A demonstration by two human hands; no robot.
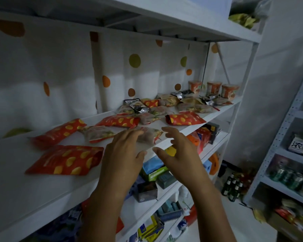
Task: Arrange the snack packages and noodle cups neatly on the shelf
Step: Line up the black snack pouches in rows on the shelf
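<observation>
Poised either side of a pale snack packet (150, 136) at the front edge of the shelf (42, 189): left hand (122, 154) and right hand (178, 154), fingers (172, 131) spread apart, gripping nothing, seemingly ready to straighten it. Strewn flat and crooked alongside, red packets (66, 159); upright in the far corner, noodle cups (214, 89).
</observation>
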